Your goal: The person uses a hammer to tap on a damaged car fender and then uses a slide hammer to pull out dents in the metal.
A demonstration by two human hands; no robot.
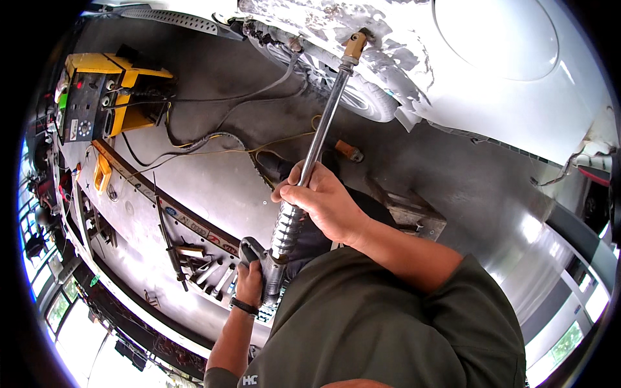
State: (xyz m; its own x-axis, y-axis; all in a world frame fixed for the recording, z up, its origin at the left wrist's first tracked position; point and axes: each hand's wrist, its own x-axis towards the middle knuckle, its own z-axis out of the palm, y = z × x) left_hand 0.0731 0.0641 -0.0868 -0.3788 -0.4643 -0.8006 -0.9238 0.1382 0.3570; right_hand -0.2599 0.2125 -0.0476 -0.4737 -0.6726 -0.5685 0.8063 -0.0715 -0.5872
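Note:
I hold a slide-hammer dent puller slantwise in front of me, a long chrome rod with a brass-coloured head. Its tip meets, or nearly meets, the scraped paint above the wheel arch of a white car panel. My right hand is closed around the rod, just above the ribbed metal slide weight. At the lower end, my left hand grips the black handle; its fingers are partly hidden.
A yellow and black spot-welder machine stands at the far left, with cables running across the floor to the car. The car's wheel is behind the rod. A rusty perforated beam, hand tools and a wooden stool lie around me.

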